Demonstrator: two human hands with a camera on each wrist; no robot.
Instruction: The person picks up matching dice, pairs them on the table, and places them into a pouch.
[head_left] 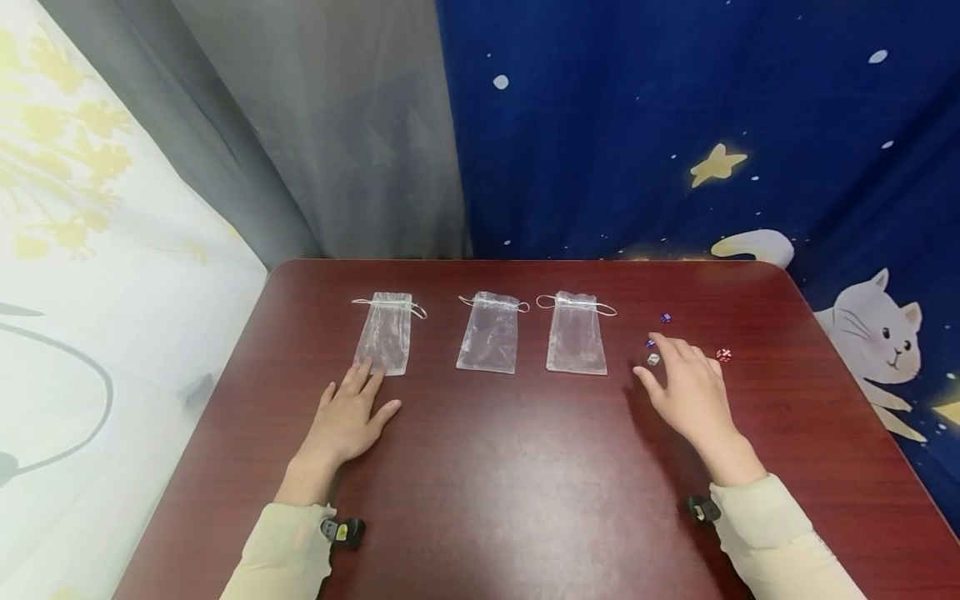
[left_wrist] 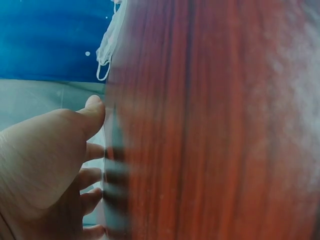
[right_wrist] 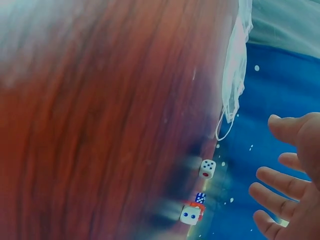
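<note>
With its fingers spread, my left hand reaches to the lower end of the leftmost sheer drawstring bag, and its fingertips overlap that end in the head view. The bag lies flat, its white cord toward the back. My right hand is held over the table among several small dice, its fingers relaxed and nothing between them. A white die and a blue die lie by its thumb and index finger. Farther back sits another blue die. A red die is to the right of the hand.
Two more flat sheer bags, a middle one and a right one, lie in a row with the first. The dark red wooden table has rounded back corners. Behind it hang a grey curtain and a blue starry curtain.
</note>
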